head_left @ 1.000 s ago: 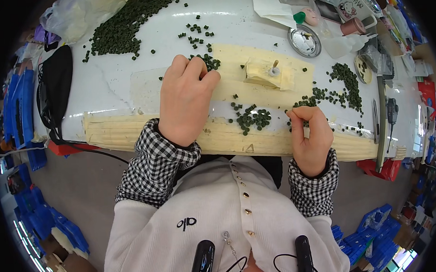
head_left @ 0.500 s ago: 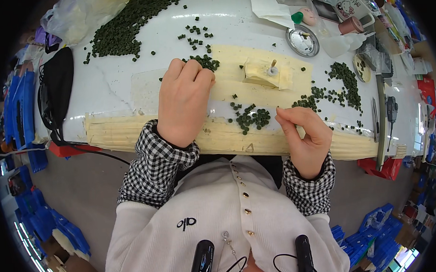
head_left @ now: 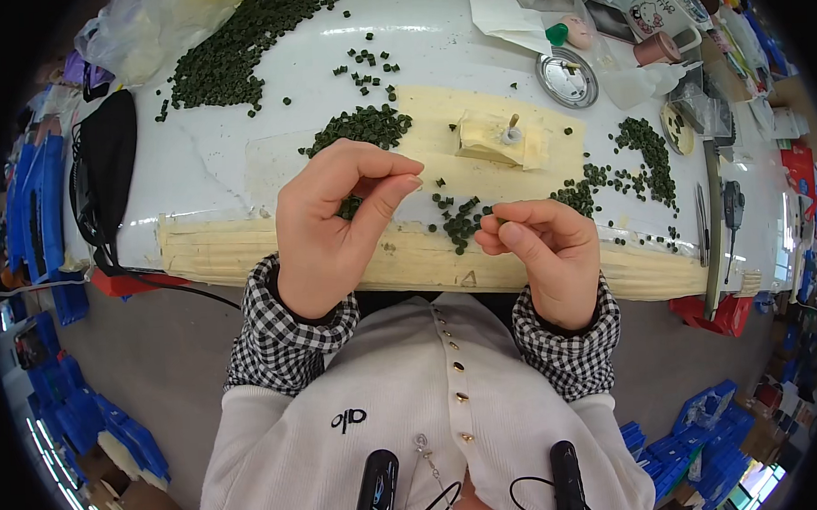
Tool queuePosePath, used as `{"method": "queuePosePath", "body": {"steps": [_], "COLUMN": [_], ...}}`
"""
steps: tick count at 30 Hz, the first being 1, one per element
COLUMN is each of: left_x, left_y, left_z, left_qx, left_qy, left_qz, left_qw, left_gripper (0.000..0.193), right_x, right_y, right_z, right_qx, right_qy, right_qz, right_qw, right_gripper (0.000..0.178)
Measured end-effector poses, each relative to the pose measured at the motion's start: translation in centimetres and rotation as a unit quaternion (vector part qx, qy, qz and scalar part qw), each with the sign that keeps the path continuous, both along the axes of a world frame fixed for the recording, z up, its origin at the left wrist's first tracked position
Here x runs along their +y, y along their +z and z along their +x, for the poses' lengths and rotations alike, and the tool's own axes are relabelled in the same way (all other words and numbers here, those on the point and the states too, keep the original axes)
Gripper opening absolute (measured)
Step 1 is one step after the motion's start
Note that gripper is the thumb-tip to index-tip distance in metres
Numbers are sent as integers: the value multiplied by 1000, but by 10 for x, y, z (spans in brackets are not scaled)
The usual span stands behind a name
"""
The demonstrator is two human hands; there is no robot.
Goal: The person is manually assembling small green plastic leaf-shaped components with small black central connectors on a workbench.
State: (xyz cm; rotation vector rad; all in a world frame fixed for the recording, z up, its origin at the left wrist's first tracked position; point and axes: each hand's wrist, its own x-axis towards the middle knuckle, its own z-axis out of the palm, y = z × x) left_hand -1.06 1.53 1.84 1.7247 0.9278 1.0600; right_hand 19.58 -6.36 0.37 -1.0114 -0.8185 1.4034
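Note:
My left hand is raised above the table's near side, its thumb and forefinger closed together. Whatever is between those fingertips is too small to make out. To its right, my right hand pinches a small dark green piece at its fingertips. A small cluster of dark green pieces lies between the hands, partly behind the right fingers. Just beyond my left hand is a heap of the same pieces. A yellow tape-covered block with an upright pin stands on yellow tape farther back.
A large heap of green pieces lies far left, with a smaller heap at right. A round metal dish and a pink spool sit at the back right. A black mask lies at left; tweezers at right.
My left hand has drawn back from the heap toward me and turned, uncovering the heap. My right hand has moved slightly left, over the small cluster.

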Motion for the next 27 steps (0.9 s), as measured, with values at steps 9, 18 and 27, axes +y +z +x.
{"method": "queuePosePath", "body": {"steps": [9,18,27], "left_x": [-18,-21,-25], "left_y": [-1,-9,-13], "left_z": [12,14,17], "left_qx": [-194,-264,-285], "left_qy": [-101,-123,-148], "left_qz": [-287,-354,-364], "left_qw": [933,889,874], "left_gripper": [23,21,20], "right_x": [4,4,4], "right_y": [0,-7,-4], "right_z": [-5,-10,-13], "right_qx": [123,41,-217], "right_qy": [55,14,-38], "right_qz": [-50,50,187], "right_qw": [990,998,957], "right_gripper": [16,12,17]}}
